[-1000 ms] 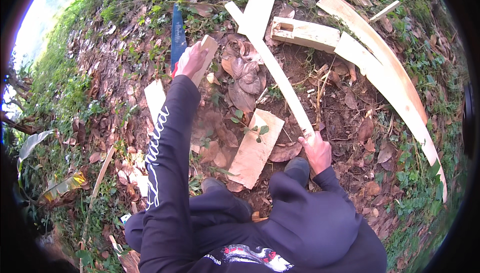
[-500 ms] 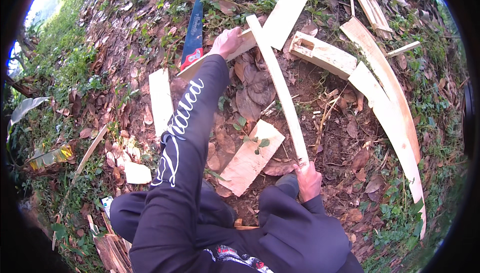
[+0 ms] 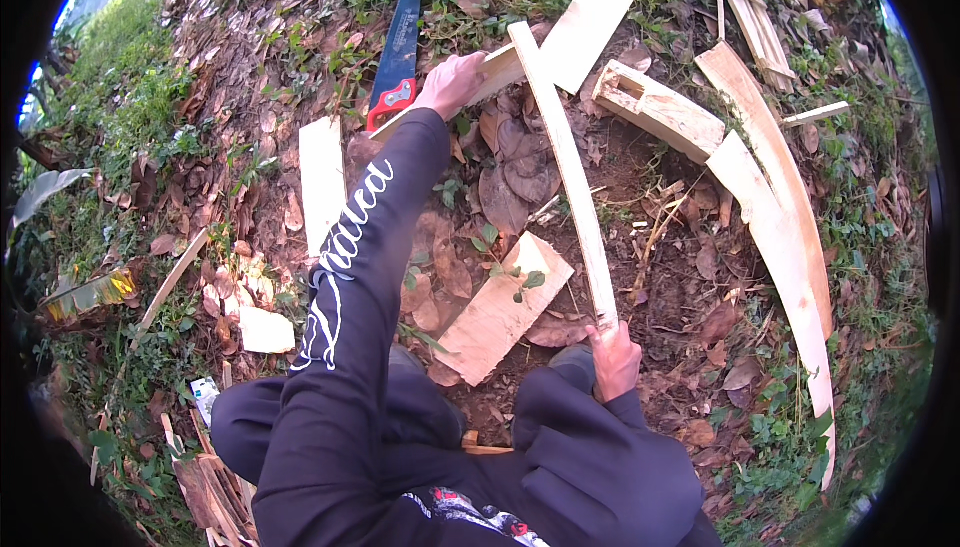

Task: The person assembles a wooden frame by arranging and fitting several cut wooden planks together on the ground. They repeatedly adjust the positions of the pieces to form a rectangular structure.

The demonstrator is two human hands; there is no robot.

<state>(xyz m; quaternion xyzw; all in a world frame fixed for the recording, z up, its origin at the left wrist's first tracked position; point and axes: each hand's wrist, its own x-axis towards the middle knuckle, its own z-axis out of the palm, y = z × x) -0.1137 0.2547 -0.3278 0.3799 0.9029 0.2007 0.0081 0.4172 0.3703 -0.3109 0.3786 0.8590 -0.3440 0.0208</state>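
Note:
My left hand (image 3: 452, 85) reaches far out and is closed on the upper edge of a pale wooden board (image 3: 503, 69). A long, narrow wooden strip (image 3: 568, 162) runs from the board's right end back toward me; whether the two are joined I cannot tell. Around its near end, in front of my knee, the fingers of my right hand (image 3: 615, 359) are wrapped. Just left of my left hand lies a handsaw (image 3: 397, 52) with a dark blade and red handle. A short plank (image 3: 506, 309) lies between my arms, partly under small green leaves.
Another flat board (image 3: 587, 33) lies beyond the strip. To the right are a notched wood block (image 3: 660, 112) and long curved planks (image 3: 797, 237). A pale board (image 3: 322, 182) lies left of my sleeve, and split wood pieces (image 3: 212, 492) are piled at lower left. Dry leaves cover the soil.
The view has shifted slightly, so the wood and saw sit a little differently in the picture. Both hands keep their grips on the board and strip.

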